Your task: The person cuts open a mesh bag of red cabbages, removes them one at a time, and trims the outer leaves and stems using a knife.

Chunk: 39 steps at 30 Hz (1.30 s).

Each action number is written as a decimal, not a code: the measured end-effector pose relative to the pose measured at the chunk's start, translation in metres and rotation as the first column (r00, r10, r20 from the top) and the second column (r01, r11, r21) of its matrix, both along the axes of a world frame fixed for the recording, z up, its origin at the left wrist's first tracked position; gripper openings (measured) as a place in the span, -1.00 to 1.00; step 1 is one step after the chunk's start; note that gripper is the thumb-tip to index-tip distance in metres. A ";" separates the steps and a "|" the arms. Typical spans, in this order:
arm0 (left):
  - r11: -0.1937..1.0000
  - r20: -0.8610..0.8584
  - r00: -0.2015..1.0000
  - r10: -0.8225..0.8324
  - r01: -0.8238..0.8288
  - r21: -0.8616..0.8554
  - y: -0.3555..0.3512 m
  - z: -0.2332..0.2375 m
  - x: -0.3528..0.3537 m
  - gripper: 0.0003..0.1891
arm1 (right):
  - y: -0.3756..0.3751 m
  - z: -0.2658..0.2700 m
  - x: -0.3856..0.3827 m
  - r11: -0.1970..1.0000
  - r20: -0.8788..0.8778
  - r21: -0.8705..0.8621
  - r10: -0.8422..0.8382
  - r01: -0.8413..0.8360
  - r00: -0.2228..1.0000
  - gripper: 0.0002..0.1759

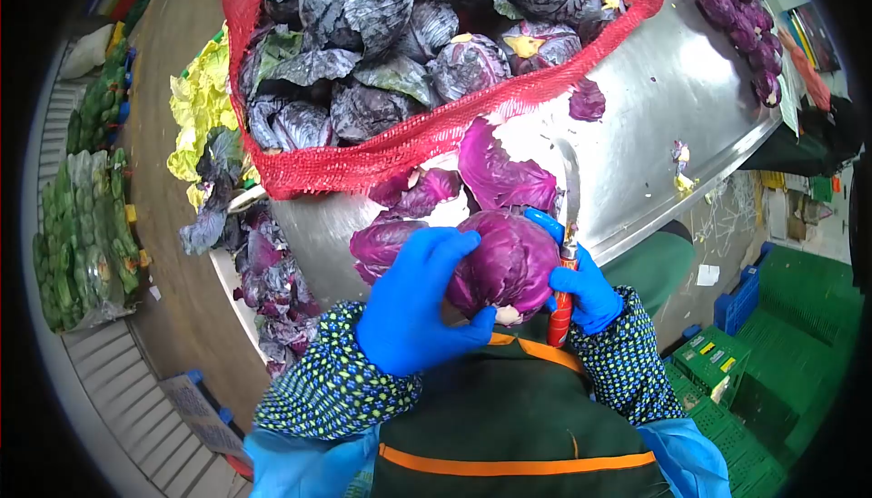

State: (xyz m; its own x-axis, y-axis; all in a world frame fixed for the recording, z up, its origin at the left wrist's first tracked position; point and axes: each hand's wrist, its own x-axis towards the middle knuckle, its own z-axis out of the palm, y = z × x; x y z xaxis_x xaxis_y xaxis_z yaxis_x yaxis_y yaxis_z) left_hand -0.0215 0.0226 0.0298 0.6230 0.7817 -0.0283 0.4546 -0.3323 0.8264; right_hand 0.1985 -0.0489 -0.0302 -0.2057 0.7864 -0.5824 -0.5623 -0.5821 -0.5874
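Note:
A peeled purple red cabbage (505, 262) is between my hands, just above the near edge of the metal table. My left hand (409, 303) curves around its left side, fingertips at the top and thumb by the pale stem end. My right hand (589, 291) is closed around the red handle of a knife (560, 309), its blade pointing away from me along the cabbage's right side. One blue-gloved fingertip shows at the cabbage's upper right. Loose purple leaves (504, 171) lie just beyond, and another purple piece (381, 244) sits to the left.
A red mesh sack (363, 167) full of dark, untrimmed cabbages stands on the metal table (636, 162). Peeled cabbages (736, 21) line the far right. Discarded leaves (272, 271) pile up at the left edge. Green crates (713, 357) stand at lower right, bagged green vegetables (86, 235) at left.

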 end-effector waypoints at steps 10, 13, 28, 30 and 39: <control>0.883 -0.562 0.710 -0.425 0.460 -0.087 0.030 0.002 -0.001 -0.49 | -0.028 -0.033 -0.004 0.999 -0.141 -0.054 -0.009 0.002 0.990 -0.02; 0.991 0.037 0.991 -0.127 0.126 0.037 0.022 -0.038 -0.020 -0.53 | -0.021 -0.016 -0.016 0.998 -0.139 -0.060 -0.020 0.012 0.990 -0.18; 0.874 -0.068 0.942 -0.328 0.330 0.357 0.015 -0.040 -0.017 -0.41 | -0.021 -0.018 0.009 0.997 -0.024 0.005 0.081 -0.080 0.996 -0.05; 0.865 -0.206 0.926 0.316 -0.371 -0.338 0.029 -0.050 -0.023 -0.58 | -0.022 -0.022 0.003 0.999 -0.126 0.020 0.049 -0.047 0.991 -0.03; 0.960 -0.918 0.397 -0.014 -0.252 -0.123 0.015 -0.088 -0.047 -0.63 | -0.027 -0.052 0.093 0.753 -0.549 0.009 -0.545 0.657 0.633 -0.43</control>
